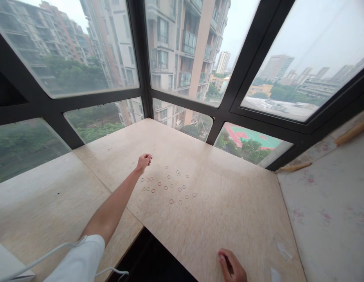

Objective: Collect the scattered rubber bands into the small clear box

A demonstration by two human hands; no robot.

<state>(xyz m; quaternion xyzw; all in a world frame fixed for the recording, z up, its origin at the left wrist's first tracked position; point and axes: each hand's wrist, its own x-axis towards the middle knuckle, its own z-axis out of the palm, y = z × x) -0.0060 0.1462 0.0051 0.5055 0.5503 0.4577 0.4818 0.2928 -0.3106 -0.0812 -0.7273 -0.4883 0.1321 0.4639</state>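
Note:
Many small thin rings, like rubber bands, lie scattered over the middle of the stone counter. Some are reddish, such as one ring near the centre; others look yellowish, greenish or brown. My left hand is stretched out to the far left edge of this group, its fingers pinched together just above the surface. Whatever is between those fingertips is too small to make out. Low in the view, well apart from the rings, my right hand rests near the counter's front edge with fingers curled in; their contents are hidden.
Dark-framed windows border the counter at the back. A papered wall closes the right side, with clear plastic scraps near it. A dark gap opens at the front. A white cable crosses my left sleeve beside a white box.

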